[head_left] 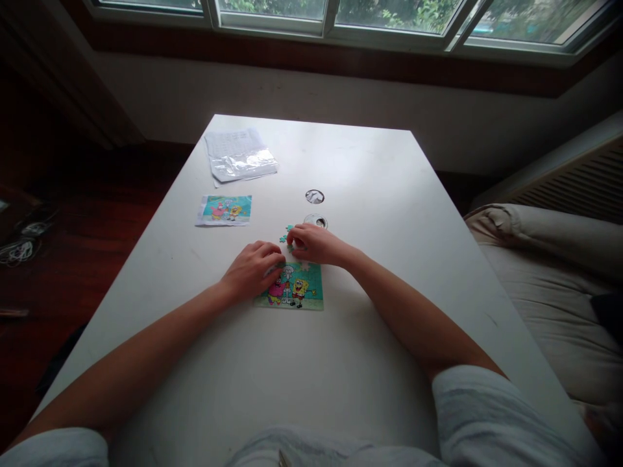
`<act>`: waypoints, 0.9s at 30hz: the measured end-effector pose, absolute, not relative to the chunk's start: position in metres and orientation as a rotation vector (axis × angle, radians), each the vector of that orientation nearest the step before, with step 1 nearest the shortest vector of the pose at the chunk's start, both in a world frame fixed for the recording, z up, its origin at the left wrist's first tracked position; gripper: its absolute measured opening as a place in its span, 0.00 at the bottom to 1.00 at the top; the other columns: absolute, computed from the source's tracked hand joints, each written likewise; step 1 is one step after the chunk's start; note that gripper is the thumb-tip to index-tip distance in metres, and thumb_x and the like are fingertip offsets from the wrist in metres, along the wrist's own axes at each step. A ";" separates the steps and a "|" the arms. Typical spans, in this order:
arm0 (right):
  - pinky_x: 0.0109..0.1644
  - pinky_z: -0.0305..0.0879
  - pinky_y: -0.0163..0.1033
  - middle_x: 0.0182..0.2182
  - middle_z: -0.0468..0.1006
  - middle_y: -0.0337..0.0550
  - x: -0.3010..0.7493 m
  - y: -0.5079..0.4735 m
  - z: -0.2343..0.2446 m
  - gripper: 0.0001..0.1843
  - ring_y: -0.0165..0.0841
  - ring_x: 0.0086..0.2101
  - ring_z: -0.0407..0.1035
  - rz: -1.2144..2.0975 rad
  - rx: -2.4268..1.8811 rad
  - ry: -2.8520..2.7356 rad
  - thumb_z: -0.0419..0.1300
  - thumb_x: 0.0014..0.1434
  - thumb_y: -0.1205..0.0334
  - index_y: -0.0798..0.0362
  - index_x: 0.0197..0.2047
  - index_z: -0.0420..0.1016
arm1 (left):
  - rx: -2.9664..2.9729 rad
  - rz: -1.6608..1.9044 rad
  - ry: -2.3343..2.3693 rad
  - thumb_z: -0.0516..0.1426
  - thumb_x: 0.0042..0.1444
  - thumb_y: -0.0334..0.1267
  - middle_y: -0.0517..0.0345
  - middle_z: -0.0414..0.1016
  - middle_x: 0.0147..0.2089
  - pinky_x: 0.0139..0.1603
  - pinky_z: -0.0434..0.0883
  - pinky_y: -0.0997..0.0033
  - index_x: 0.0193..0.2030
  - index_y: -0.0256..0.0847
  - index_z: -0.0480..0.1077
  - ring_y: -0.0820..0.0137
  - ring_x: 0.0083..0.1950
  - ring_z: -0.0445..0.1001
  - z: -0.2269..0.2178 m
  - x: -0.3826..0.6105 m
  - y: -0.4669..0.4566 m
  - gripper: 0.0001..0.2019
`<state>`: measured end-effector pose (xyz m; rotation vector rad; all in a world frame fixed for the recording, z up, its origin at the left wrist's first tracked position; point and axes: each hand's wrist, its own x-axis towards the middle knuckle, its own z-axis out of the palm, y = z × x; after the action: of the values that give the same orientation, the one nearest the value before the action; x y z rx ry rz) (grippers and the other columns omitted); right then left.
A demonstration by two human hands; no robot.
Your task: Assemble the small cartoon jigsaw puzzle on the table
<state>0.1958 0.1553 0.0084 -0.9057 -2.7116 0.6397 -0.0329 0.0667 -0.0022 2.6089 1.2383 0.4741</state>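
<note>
A plastic sleeve [248, 162] and paper [231, 141] lie by the surface's [370, 363] far-left corner. The left hand [253, 267], thumb apart, covers the jigsaw's [306, 292] far-left corner; the right hand's [315, 243] grip, I cannot tell.

You're in a home: sliding windows [389, 16] up top, curtain [82, 91] upper left, wooden floor [97, 253] left, beige cushions [525, 279] right.

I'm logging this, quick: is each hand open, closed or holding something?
Left hand: at the puzzle, open or closed can't be told.
Right hand: curled by loose pieces; whether it holds one can't be told.
</note>
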 end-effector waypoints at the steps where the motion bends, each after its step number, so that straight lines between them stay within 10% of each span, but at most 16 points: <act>1: 0.39 0.55 0.36 0.34 0.74 0.41 0.196 0.155 0.008 0.09 0.33 0.36 0.64 0.662 -0.912 -2.698 0.63 0.56 0.67 0.52 0.42 0.74 | 2.610 0.474 1.240 0.54 0.65 0.39 0.52 0.74 0.54 0.57 0.66 0.54 0.51 0.46 0.73 0.59 0.56 0.69 -0.002 -0.033 0.067 0.11; 18: 0.35 0.54 0.36 0.31 0.76 0.39 0.218 0.180 0.000 0.07 0.29 0.30 0.64 0.596 -1.224 -2.364 0.59 0.60 0.67 0.51 0.39 0.78 | 2.619 0.482 1.232 0.53 0.66 0.40 0.52 0.74 0.56 0.58 0.66 0.53 0.52 0.46 0.73 0.58 0.56 0.69 -0.004 -0.034 0.067 0.11; 27: 0.47 0.59 0.43 0.42 0.74 0.47 0.206 0.176 -0.011 0.20 0.39 0.43 0.63 0.358 -1.102 -2.530 0.54 0.66 0.69 0.42 0.56 0.78 | 2.639 0.501 1.237 0.54 0.66 0.39 0.53 0.69 0.64 0.64 0.64 0.52 0.57 0.47 0.70 0.57 0.65 0.64 -0.006 -0.032 0.069 0.14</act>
<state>0.2062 0.1758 -0.0114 -1.1017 -2.5300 0.3579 -0.0321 0.0694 -0.0058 2.6393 1.2375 0.5011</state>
